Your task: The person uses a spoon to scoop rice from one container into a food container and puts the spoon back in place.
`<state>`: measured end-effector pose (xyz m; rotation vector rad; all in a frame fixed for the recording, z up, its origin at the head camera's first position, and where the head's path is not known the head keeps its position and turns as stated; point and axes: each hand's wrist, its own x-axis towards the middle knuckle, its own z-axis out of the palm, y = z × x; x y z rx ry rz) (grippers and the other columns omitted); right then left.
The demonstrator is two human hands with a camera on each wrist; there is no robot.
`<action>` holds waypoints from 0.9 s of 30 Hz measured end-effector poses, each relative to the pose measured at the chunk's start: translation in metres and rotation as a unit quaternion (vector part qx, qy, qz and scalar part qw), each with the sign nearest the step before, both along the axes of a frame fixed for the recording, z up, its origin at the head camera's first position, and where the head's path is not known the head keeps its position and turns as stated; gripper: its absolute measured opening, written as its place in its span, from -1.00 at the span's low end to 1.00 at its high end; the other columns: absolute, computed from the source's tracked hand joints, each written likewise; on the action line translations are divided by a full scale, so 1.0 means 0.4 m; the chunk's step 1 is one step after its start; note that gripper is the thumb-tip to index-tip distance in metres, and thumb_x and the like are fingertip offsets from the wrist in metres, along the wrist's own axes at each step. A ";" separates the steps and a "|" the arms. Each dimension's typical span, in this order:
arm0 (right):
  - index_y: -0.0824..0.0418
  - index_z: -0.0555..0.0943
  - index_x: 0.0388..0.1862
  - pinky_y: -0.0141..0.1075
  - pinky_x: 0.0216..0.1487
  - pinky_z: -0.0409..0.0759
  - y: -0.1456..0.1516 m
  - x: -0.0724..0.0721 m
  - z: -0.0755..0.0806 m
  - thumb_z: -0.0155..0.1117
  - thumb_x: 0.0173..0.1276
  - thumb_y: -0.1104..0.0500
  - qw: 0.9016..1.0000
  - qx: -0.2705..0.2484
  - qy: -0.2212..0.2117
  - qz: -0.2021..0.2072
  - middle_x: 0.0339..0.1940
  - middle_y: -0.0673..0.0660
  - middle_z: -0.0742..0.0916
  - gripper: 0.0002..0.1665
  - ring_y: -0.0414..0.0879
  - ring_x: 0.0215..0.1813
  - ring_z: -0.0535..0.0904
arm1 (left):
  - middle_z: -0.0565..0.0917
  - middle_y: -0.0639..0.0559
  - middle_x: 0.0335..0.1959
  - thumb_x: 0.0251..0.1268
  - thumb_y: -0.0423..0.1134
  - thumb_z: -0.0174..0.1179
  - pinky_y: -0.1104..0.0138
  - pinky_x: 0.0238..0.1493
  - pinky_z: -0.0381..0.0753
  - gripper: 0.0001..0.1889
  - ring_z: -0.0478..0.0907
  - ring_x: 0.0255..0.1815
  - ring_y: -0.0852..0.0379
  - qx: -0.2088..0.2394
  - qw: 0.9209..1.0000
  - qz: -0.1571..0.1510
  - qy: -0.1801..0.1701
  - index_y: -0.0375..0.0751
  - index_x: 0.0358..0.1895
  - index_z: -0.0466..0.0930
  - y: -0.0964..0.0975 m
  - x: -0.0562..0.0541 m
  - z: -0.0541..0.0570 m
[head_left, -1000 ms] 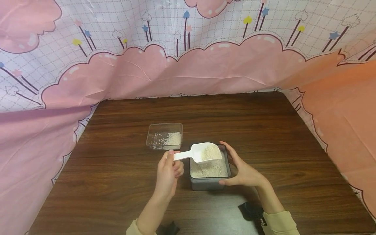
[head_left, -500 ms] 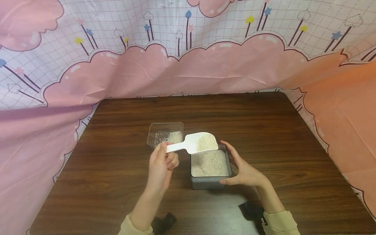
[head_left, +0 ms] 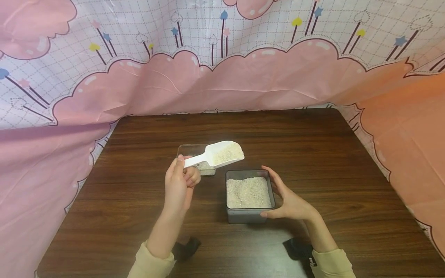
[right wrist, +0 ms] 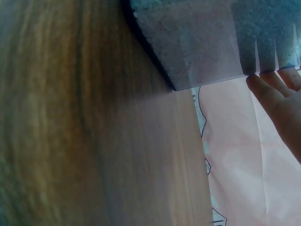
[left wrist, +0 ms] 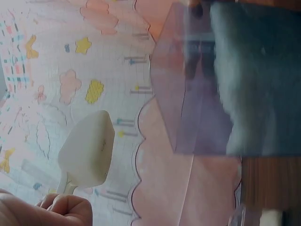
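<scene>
My left hand grips the handle of a white scoop loaded with rice-like grains. The scoop is held level, overlapping the clear plastic box behind it and hiding most of that box's contents. In the left wrist view the scoop shows its underside. A grey see-through container, filled well up with the same pale grains, stands on the table to the right. My right hand holds its right side, thumb at the front corner and fingers against the far wall.
Both boxes stand on a dark wooden table. A pink and white patterned cloth hangs behind and along its sides. Black wrist gear shows below the left forearm, and a similar black piece lies by the right one.
My left hand has carried the loaded scoop up and to the left, from over the grey container to over the clear box. My right hand stays on the grey container.
</scene>
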<state>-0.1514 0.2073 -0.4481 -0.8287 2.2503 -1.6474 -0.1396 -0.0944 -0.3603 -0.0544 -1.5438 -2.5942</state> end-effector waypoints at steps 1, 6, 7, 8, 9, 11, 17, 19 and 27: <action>-0.14 -0.15 0.58 0.35 0.36 -0.02 0.000 0.000 0.000 0.64 -0.08 0.23 1.000 0.000 0.000 0.000 0.55 0.27 0.06 0.45 0.25 0.55 -0.17 | 0.14 0.19 -0.72 0.64 -0.19 -0.34 0.43 -0.54 0.00 -0.73 0.08 -0.70 0.31 0.005 1.000 0.007 0.003 -0.19 -0.21 0.32 -0.005 -0.006 0.000; -0.11 -0.16 0.59 0.37 0.36 -0.03 0.001 0.001 0.004 0.64 -0.07 0.23 1.000 -0.002 -0.003 0.000 0.55 0.23 0.07 0.44 0.26 0.55 -0.19 | 0.14 0.18 -0.73 0.64 -0.16 -0.34 0.38 -0.52 -0.07 -0.71 0.08 -0.71 0.30 0.012 0.999 0.045 0.028 -0.20 -0.23 0.33 -0.042 -0.046 -0.007; -0.08 -0.16 0.59 0.37 0.35 -0.03 0.001 0.001 0.004 0.64 -0.07 0.23 1.000 -0.002 -0.002 0.000 0.54 0.23 0.08 0.44 0.26 0.55 -0.18 | 0.14 0.17 -0.73 0.64 -0.16 -0.34 0.37 -0.52 -0.07 -0.71 0.08 -0.71 0.30 0.008 0.998 0.052 0.034 -0.20 -0.23 0.33 -0.051 -0.056 -0.011; -0.06 -0.17 0.59 0.38 0.35 -0.03 0.001 0.001 0.004 0.64 -0.06 0.23 1.000 -0.002 -0.002 0.001 0.54 0.22 0.08 0.44 0.26 0.55 -0.18 | 0.14 0.17 -0.73 0.64 -0.16 -0.34 0.38 -0.53 -0.06 -0.71 0.08 -0.71 0.29 0.003 0.998 0.058 0.039 -0.19 -0.22 0.33 -0.061 -0.065 -0.016; -0.05 -0.17 0.59 0.38 0.35 -0.04 0.001 0.001 0.004 0.64 -0.06 0.23 1.000 -0.002 -0.002 0.001 0.54 0.21 0.08 0.44 0.26 0.55 -0.18 | 0.14 0.16 -0.73 0.64 -0.16 -0.34 0.39 -0.54 -0.04 -0.71 0.08 -0.71 0.29 -0.005 0.997 0.064 0.043 -0.19 -0.22 0.33 -0.071 -0.074 -0.022; -0.04 -0.18 0.59 0.38 0.35 -0.04 0.001 0.000 0.004 0.63 -0.06 0.23 1.000 -0.001 -0.001 0.002 0.54 0.21 0.08 0.44 0.26 0.55 -0.19 | 0.15 0.16 -0.72 0.64 -0.15 -0.33 0.42 -0.56 0.00 -0.72 0.08 -0.71 0.29 -0.019 0.996 0.073 0.045 -0.19 -0.21 0.33 -0.089 -0.091 -0.035; -0.09 -0.17 0.59 0.37 0.36 -0.01 0.000 -0.003 0.005 0.64 -0.06 0.22 1.000 0.002 0.002 0.003 0.53 0.21 0.10 0.44 0.25 0.55 -0.14 | 0.17 0.17 -0.73 0.64 -0.16 -0.34 0.46 -0.57 0.08 -0.73 0.10 -0.71 0.29 -0.039 0.996 0.072 0.027 -0.18 -0.20 0.32 -0.135 -0.129 -0.088; -0.08 -0.17 0.59 0.35 0.36 0.01 -0.001 -0.003 0.005 0.64 -0.06 0.21 1.000 0.003 0.002 0.002 0.53 0.21 0.10 0.44 0.25 0.55 -0.12 | 0.17 0.17 -0.73 0.63 -0.17 -0.34 0.46 -0.57 0.08 -0.73 0.09 -0.71 0.28 -0.044 0.996 0.073 0.014 -0.19 -0.19 0.32 -0.147 -0.139 -0.108; -0.11 -0.16 0.59 0.34 0.36 0.03 -0.001 0.000 0.003 0.65 -0.07 0.20 1.000 0.003 -0.003 -0.001 0.55 0.22 0.06 0.44 0.25 0.54 -0.09 | 0.16 0.18 -0.73 0.64 -0.20 -0.38 0.46 -0.58 0.06 -0.75 0.09 -0.72 0.30 -0.051 0.996 0.068 -0.032 -0.25 -0.14 0.26 -0.176 -0.177 -0.176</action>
